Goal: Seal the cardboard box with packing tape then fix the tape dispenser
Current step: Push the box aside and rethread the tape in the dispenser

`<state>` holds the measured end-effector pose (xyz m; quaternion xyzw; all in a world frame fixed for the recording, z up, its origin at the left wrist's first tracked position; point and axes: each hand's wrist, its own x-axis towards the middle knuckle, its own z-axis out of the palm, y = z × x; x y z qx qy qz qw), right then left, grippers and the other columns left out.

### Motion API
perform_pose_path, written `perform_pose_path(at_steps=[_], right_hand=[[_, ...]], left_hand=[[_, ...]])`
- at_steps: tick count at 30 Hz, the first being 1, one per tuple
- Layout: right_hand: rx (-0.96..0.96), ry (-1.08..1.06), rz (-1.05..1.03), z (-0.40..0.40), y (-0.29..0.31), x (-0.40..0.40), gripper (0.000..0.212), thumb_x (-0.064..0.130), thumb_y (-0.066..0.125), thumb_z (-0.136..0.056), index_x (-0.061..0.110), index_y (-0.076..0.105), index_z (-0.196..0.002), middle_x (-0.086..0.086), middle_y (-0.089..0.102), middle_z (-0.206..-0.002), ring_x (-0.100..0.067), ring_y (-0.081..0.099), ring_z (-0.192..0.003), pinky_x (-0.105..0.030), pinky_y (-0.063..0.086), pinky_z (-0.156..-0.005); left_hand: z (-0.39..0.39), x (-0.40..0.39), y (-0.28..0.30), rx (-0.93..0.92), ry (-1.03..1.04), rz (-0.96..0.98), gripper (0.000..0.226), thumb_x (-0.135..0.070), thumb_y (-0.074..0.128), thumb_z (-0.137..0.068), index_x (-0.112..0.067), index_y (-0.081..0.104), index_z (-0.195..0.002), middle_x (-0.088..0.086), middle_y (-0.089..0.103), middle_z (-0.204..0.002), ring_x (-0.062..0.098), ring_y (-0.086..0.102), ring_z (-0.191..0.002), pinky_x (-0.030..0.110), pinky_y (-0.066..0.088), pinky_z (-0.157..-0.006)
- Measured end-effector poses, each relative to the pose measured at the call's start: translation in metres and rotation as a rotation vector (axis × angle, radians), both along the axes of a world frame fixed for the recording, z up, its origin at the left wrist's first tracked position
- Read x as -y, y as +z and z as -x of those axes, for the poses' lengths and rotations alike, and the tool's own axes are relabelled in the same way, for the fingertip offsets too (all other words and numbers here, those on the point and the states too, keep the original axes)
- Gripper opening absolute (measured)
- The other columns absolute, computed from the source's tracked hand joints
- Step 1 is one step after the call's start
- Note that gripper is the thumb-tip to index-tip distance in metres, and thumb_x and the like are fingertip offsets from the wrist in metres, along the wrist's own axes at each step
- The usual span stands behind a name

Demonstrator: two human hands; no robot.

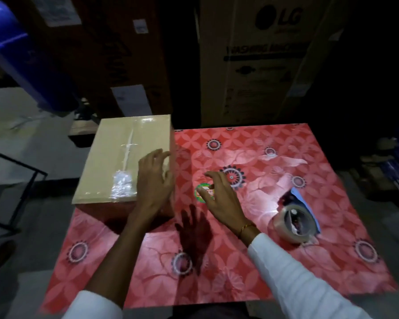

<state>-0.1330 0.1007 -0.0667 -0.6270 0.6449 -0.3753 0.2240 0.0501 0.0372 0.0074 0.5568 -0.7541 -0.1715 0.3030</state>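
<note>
The cardboard box sits at the table's far left corner, flaps closed, with clear tape along its top seam and a crumpled wad of tape near the front edge. My left hand rests spread on the box's right side, fingers apart. My right hand hovers just right of the box with fingers curled over a small round green-rimmed sticker on the table. The tape dispenser, blue with a roll of clear tape, lies on the table to the right, apart from both hands.
The table has a red flowered covering. Large appliance cartons stand right behind it. A blue bin is at far left, and a black metal frame stands on the floor to the left.
</note>
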Motion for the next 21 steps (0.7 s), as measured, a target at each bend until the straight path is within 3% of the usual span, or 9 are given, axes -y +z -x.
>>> perform_pose_path(at_steps=[5, 8, 11, 15, 21], right_hand=[[-0.017, -0.164, -0.037, 0.077, -0.008, -0.038, 0.036, 0.034, 0.06, -0.095, 0.024, 0.051, -0.129, 0.001, 0.053, -0.124, -0.023, 0.065, -0.103, -0.04, 0.053, -0.084], [-0.058, -0.244, -0.075, 0.123, -0.014, -0.066, 0.032, 0.03, 0.061, -0.096, 0.022, 0.053, -0.126, 0.001, 0.053, -0.123, -0.023, 0.065, -0.098, -0.043, 0.054, -0.083], [-0.126, -0.356, -0.123, 0.164, -0.021, -0.092, 0.027, 0.022, 0.064, -0.092, 0.02, 0.059, -0.118, -0.003, 0.058, -0.117, -0.027, 0.062, -0.107, -0.041, 0.051, -0.088], [-0.19, -0.439, -0.229, 0.203, -0.031, -0.119, 0.029, 0.015, 0.064, -0.089, 0.015, 0.061, -0.118, -0.008, 0.059, -0.116, -0.033, 0.056, -0.107, -0.043, 0.047, -0.088], [-0.173, -0.391, -0.408, 0.243, -0.048, -0.13, 0.051, 0.03, 0.068, -0.092, 0.014, 0.051, -0.137, -0.011, 0.053, -0.129, -0.031, 0.057, -0.11, -0.039, 0.048, -0.086]], left_hand=[[0.089, -0.016, -0.017, 0.013, -0.246, 0.004, 0.037, -0.008, 0.055, -0.076, -0.004, 0.069, -0.11, 0.016, 0.067, -0.113, 0.037, 0.056, -0.109, 0.041, 0.041, -0.098], [0.134, -0.033, -0.037, -0.057, -0.361, -0.099, 0.032, -0.004, 0.057, -0.079, -0.003, 0.07, -0.108, 0.015, 0.07, -0.107, 0.034, 0.06, -0.102, 0.036, 0.042, -0.091], [0.171, -0.048, -0.06, -0.073, -0.451, -0.27, 0.026, -0.002, 0.059, -0.085, -0.005, 0.071, -0.107, 0.011, 0.074, -0.099, 0.029, 0.065, -0.095, 0.03, 0.045, -0.085], [0.206, -0.064, -0.087, 0.0, -0.504, -0.539, 0.027, -0.009, 0.057, -0.091, -0.007, 0.067, -0.116, 0.012, 0.072, -0.112, 0.027, 0.067, -0.1, 0.037, 0.052, -0.087], [0.247, -0.09, -0.109, -0.014, -0.478, -0.668, 0.03, -0.018, 0.057, -0.094, -0.011, 0.063, -0.123, 0.006, 0.068, -0.12, 0.021, 0.064, -0.104, 0.038, 0.051, -0.092]])
